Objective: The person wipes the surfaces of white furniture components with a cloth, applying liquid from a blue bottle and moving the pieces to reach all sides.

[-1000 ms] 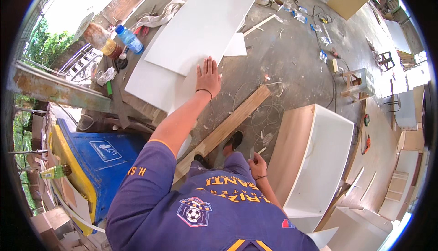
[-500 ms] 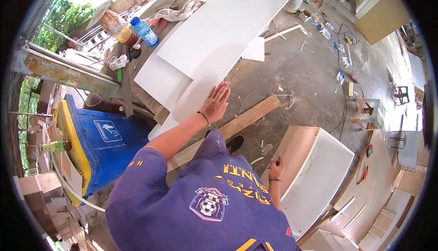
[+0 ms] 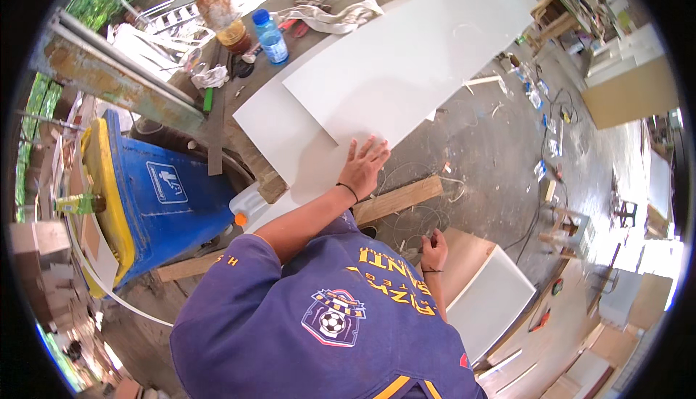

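1. White laminate, the large flat white sheet [image 3: 304, 145] lies on the rough work surface [image 3: 464, 145], and the left hand [image 3: 365, 169] rests on its near edge, open, palm down and fingers spread; pressing flat like this probably keeps the sheet from sliding.
2. Over it lies a second, longer white sheet [image 3: 420, 51], set at a slant, its lower corner just beside the left fingertips.
3. Directly under the left wrist runs a bare wooden batten [image 3: 399, 197], touching the sheet's near edge and seemingly propping it.
4. Lower down, the right hand [image 3: 433, 248] is loosely closed near a pale wooden board [image 3: 464, 254]; whether it grips anything I cannot tell.
5. At the far side of the surface stand a clear plastic water bottle with a blue cap [image 3: 272, 36] and a crumpled pale cloth [image 3: 333, 16], well apart from both hands.
6. To the left sits a blue wheeled bin with a yellow lid [image 3: 156, 196].
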Demonstrator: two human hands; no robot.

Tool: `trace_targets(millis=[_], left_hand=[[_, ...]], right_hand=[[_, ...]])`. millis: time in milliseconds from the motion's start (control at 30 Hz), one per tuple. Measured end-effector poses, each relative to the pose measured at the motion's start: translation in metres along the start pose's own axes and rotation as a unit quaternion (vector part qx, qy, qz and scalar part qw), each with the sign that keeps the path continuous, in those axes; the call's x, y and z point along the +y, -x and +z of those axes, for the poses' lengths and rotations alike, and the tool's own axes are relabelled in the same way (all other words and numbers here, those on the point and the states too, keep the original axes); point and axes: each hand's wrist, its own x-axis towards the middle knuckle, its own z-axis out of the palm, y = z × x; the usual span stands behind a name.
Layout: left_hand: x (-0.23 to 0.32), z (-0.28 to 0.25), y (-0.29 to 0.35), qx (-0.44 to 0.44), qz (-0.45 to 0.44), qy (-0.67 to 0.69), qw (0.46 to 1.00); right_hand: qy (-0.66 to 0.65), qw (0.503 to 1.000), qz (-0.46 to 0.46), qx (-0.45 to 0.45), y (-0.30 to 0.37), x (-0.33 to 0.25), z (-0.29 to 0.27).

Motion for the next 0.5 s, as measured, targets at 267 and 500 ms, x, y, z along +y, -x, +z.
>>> trace_targets(millis=[267,500], left_hand=[[-0.031,-0.019,0.037,0.028,0.063,0.113,0.991],[-0.046,-0.042,0.080,0.038,0.055,0.125,0.990]], right_hand=[[0.193,0.917,-0.348,-0.035,-0.075,-0.118,0.059],[0.351,0.836,-0.419,-0.045,-0.123,-0.159,0.115]])
